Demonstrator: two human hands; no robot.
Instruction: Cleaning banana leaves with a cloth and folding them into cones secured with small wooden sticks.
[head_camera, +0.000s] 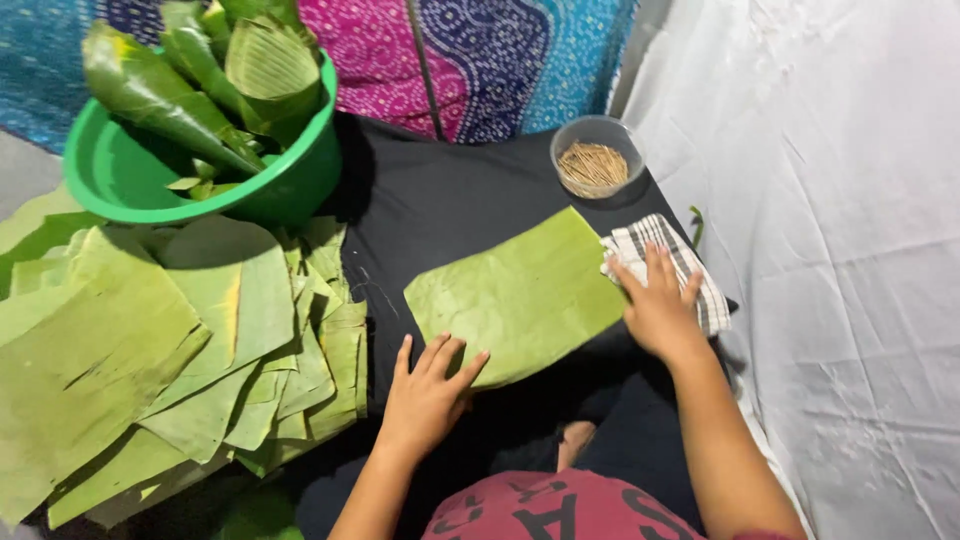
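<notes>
A cut piece of green banana leaf (515, 295) lies flat on a black cloth (440, 200) in front of me. My left hand (428, 392) rests open at the leaf's near edge, fingertips touching it. My right hand (660, 305) lies flat, fingers spread, on a folded checked cloth (690, 265) at the leaf's right end, and overlaps the leaf's right edge. Neither hand grips anything.
A stack of cut banana leaves (150, 350) lies at the left. Behind it stands a green basin (130, 175) holding rolled leaf cones (200, 70). A clear bowl of small sticks (595, 160) sits at the back. White sheeting (840, 250) covers the right.
</notes>
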